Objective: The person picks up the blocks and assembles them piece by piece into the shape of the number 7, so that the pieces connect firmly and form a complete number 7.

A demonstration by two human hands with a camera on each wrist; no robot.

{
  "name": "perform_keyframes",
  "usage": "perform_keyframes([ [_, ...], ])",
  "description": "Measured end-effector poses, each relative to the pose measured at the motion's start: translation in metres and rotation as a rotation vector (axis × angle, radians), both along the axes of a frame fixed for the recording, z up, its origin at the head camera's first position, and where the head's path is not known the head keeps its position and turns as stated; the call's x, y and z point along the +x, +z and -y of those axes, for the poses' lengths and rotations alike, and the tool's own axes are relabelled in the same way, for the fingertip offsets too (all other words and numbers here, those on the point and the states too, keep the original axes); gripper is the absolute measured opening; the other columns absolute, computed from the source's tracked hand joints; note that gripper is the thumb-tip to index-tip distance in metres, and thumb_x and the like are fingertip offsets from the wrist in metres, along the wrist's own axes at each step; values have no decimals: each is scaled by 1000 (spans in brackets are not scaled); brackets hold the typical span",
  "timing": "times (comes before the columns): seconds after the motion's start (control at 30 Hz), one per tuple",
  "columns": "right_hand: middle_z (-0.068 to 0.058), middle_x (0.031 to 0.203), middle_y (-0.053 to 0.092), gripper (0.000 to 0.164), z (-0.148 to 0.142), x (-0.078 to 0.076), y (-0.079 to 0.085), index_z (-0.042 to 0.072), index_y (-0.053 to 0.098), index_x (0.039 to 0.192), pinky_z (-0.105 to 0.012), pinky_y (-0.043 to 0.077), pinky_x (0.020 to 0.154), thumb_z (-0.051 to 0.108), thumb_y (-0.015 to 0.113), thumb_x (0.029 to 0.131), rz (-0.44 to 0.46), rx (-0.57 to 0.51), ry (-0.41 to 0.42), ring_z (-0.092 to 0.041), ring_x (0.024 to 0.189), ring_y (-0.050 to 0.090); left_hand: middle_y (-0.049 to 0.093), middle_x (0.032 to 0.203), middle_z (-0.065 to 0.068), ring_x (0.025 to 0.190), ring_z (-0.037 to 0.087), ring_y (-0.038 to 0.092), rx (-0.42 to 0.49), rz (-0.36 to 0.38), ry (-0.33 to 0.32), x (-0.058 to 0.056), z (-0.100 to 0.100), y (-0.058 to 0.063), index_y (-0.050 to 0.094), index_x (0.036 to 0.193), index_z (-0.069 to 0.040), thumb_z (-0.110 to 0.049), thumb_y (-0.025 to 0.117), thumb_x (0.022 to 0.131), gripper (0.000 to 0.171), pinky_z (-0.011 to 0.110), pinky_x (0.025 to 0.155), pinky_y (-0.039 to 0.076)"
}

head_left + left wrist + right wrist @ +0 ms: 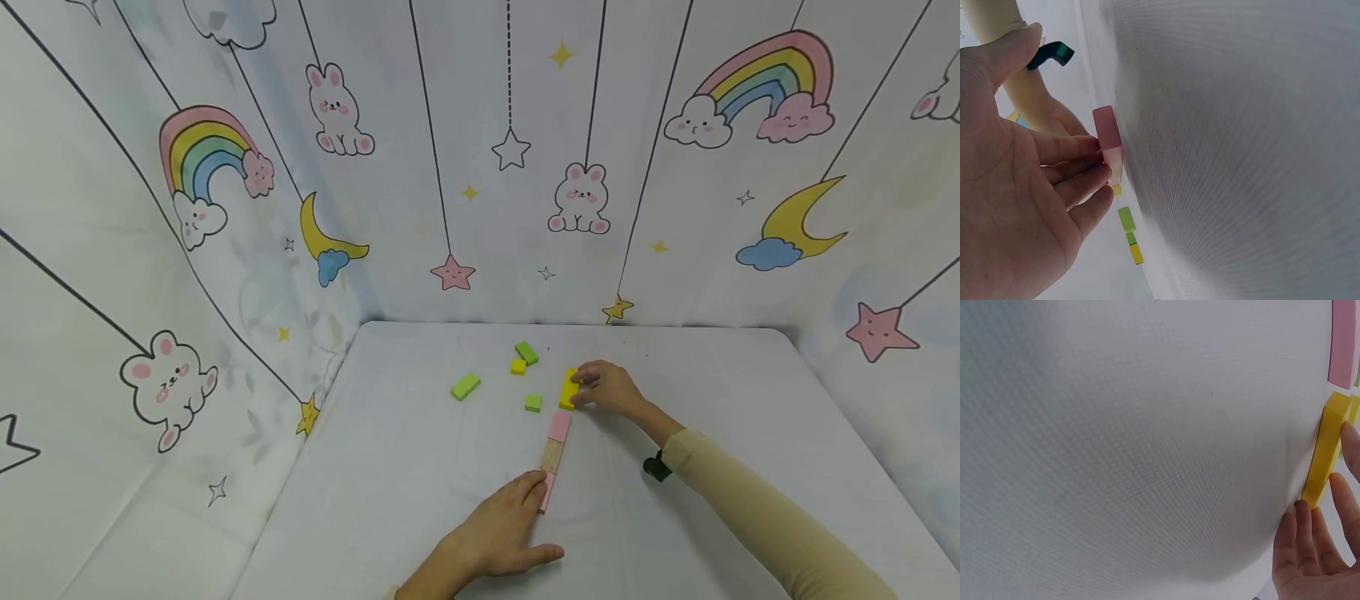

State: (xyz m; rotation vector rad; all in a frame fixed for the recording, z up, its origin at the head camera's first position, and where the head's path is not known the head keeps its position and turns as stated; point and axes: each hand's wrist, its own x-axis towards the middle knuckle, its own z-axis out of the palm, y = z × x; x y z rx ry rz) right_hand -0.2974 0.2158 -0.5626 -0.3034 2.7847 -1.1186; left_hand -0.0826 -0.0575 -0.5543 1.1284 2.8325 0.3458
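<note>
Head view: the left hand (501,527), thumb spread and fingers straight, touches the near pink block (547,495), seemingly steadying the row (552,456); the right hand (613,390) pinches the yellow block (567,392) just beyond the row's far end, probably to control its angle.

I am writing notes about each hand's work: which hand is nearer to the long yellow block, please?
Right. The right hand touches the long yellow block; the left hand is farther away, its fingers touching the pink block nearest the person.
</note>
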Motion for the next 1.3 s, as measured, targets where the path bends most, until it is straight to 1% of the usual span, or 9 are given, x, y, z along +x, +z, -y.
perform_keyframes([
  [0.27, -12, 139, 63, 45, 1, 0, -2, 11, 78, 118, -48, 55, 99, 27, 94, 79, -2, 31, 6, -30, 119, 63, 37, 163, 10, 149, 20, 40, 2, 9, 3, 1, 1, 1, 42, 156, 1, -71, 51, 99, 91, 32, 121, 36],
  [0.43, -13, 139, 63, 45, 1, 5, 1, 9, 78, 118, -49, 55, 100, 26, 93, 79, -8, 19, 11, -32, 119, 63, 37, 163, 10, 149, 21, 39, 3, 13, 0, 1, 1, 1, 42, 156, 1, -69, 52, 99, 91, 32, 121, 36],
  [0.6, -14, 140, 62, 44, 1, 6, 1, 8, 78, 118, -48, 55, 100, 25, 93, 80, -13, 6, 22, -31, 120, 63, 37, 163, 11, 150, 21, 38, 2, 19, 0, 2, 1, 2, 41, 156, 1, -69, 53, 99, 91, 33, 121, 35],
  [0.97, -14, 140, 62, 44, 1, 8, 2, 9, 79, 118, -48, 55, 100, 25, 93, 79, -21, 6, 25, -31, 120, 63, 37, 163, 11, 149, 21, 39, 4, 14, 2, 2, 0, 1, 42, 156, 1, -70, 52, 99, 91, 33, 121, 36],
  [1.3, -12, 139, 63, 44, 2, 9, 1, 10, 79, 117, -46, 57, 98, 26, 94, 78, -17, 17, 18, -30, 121, 63, 40, 160, 12, 147, 21, 42, 17, -15, -14, 1, 1, 1, 43, 154, 2, -70, 50, 100, 91, 32, 120, 37],
])
